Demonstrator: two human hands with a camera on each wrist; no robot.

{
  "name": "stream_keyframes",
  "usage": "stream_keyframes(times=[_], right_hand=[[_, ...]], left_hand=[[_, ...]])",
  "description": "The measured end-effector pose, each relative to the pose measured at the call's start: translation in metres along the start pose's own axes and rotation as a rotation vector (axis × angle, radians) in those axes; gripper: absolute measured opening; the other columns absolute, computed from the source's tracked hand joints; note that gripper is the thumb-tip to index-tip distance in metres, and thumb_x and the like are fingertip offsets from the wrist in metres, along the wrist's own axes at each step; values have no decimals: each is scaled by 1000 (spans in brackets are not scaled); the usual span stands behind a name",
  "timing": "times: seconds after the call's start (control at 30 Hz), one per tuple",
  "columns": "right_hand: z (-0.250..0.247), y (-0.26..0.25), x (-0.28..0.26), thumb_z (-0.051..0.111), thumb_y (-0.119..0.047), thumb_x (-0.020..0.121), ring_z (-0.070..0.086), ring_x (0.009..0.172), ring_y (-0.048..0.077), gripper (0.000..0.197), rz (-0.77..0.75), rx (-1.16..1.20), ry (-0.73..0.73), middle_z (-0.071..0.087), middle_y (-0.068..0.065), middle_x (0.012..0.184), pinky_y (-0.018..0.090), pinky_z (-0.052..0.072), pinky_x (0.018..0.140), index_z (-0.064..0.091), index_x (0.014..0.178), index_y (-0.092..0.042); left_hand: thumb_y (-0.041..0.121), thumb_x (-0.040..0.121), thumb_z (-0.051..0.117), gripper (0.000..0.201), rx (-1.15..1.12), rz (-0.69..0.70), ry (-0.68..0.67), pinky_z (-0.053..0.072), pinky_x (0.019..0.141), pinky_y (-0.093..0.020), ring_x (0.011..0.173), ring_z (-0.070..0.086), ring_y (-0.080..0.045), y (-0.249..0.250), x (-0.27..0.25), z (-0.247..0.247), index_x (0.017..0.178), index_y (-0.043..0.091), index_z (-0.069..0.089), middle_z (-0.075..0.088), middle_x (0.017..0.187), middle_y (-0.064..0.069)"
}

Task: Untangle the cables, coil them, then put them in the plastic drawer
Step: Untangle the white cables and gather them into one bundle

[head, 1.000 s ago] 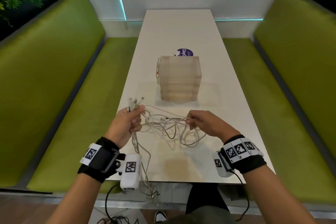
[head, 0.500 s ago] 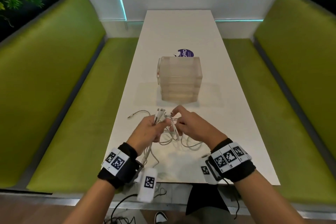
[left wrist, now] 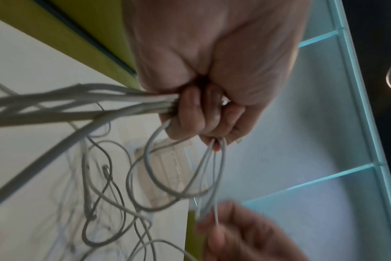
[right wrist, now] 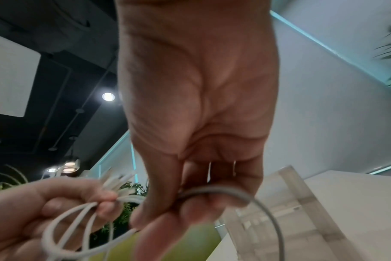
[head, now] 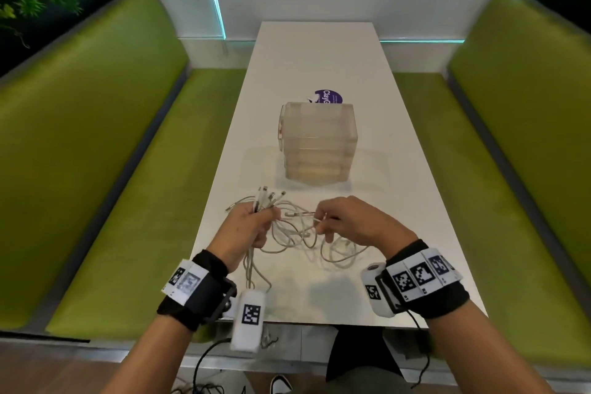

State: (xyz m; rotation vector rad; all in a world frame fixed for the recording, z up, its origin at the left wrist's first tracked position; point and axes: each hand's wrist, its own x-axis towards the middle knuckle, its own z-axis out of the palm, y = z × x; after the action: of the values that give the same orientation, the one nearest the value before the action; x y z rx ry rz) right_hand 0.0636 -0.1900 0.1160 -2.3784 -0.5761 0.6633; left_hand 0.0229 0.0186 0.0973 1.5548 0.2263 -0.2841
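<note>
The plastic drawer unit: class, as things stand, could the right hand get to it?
Probably not yet. The table between the right hand and the drawer unit looks bare, but that hand is pinching a cable from the tangle.

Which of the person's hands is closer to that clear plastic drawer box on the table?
The right hand, narrowly. It sits just in front of the drawer box, pinching one cable. The left hand holds the cable bundle further to the left of the box.

Head overhead — wrist views close, upward.
</note>
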Motion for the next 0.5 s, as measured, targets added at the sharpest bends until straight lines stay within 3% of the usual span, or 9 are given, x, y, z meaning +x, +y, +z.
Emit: stream_keyframes(times=[0.07, 0.1, 0.17, 0.23, 0.3, 0.4, 0.5], right_hand=[[0, 4, -3, 63, -14, 88, 62, 64, 5, 6, 9, 60, -98, 71, 3, 80, 20, 49, 66, 69, 88, -13], [3, 5, -4, 66, -11, 86, 66, 68, 14, 6, 11, 131, -104, 71, 5, 81, 27, 55, 70, 70, 90, -13], [11, 3, -8, 71, -3, 80, 70, 72, 26, 27, 39, 326, -37, 69, 7, 79, 37, 60, 73, 63, 102, -17], [18, 3, -10, 73, 1, 77, 70, 68, 25, 55, 71, 464, 0, 66, 6, 76, 35, 59, 70, 50, 116, -30], [23, 4, -12, 75, -5, 76, 67, 66, 16, 68, 30, 413, -32, 65, -1, 70, 30, 55, 69, 47, 128, -38], [22, 5, -13, 76, -20, 79, 59, 66, 10, 33, -51, 249, -161, 65, -9, 68, 33, 44, 71, 67, 110, -22], [18, -2, -16, 70, -13, 83, 54, 59, 10, 19, -61, 340, -216, 65, -3, 68, 32, 45, 64, 69, 102, -10]], left_hand=[[5, 91, 57, 16, 41, -19, -70, 12, 43, -25, 43, 16, -11, 0, -1, -8, 76, 4, 52, 25, 48, 6], [5, 91, 57, 16, 65, -28, -114, 12, 44, -26, 44, 15, -11, 1, -2, -10, 75, 4, 53, 24, 48, 6], [8, 86, 62, 19, 95, -54, -185, 12, 44, -25, 43, 15, -12, 3, -4, -12, 70, 4, 54, 23, 48, 6], [14, 78, 63, 17, 116, -88, -238, 13, 42, -22, 42, 15, -12, 5, -5, -13, 66, 5, 56, 23, 48, 5], [17, 76, 63, 17, 144, -122, -283, 13, 42, -22, 41, 16, -12, 6, -6, -15, 65, 5, 57, 23, 47, 4], [17, 76, 62, 18, 162, -130, -308, 12, 44, -24, 41, 17, -12, 6, -8, -16, 63, 6, 57, 23, 46, 5], [18, 76, 61, 20, 142, -103, -265, 12, 45, -24, 42, 15, -12, 6, -7, -14, 59, 10, 56, 21, 47, 5]])
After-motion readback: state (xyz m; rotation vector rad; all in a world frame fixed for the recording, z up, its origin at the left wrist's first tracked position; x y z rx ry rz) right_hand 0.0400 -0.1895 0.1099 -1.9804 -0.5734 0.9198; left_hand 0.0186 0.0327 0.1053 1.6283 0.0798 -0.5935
